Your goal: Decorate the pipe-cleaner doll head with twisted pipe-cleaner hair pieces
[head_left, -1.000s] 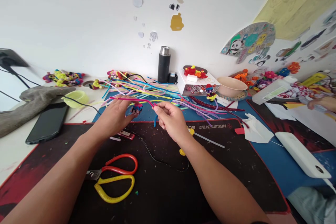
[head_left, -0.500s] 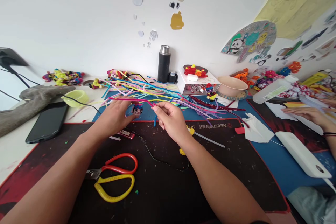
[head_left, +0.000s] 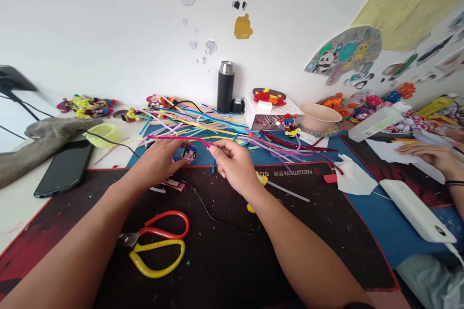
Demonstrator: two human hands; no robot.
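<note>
The right hand point(head_left: 234, 164) pinches a pink pipe cleaner point(head_left: 196, 139); the left hand point(head_left: 159, 160) curls by a small figure point(head_left: 189, 154), grip unclear; seemingly positioning; next needs steady fingers.

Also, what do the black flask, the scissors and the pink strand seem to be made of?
Black flask: probably metal, with a shiny silver cap and a dark, matte-looking body. Scissors: grey metal blades with a slight shine; smooth red and yellow handles, likely plastic or plastic-coated. Pink strand in the right hand: perhaps chenille-covered wire, as it holds a bend; its surface is too small to confirm.
</note>
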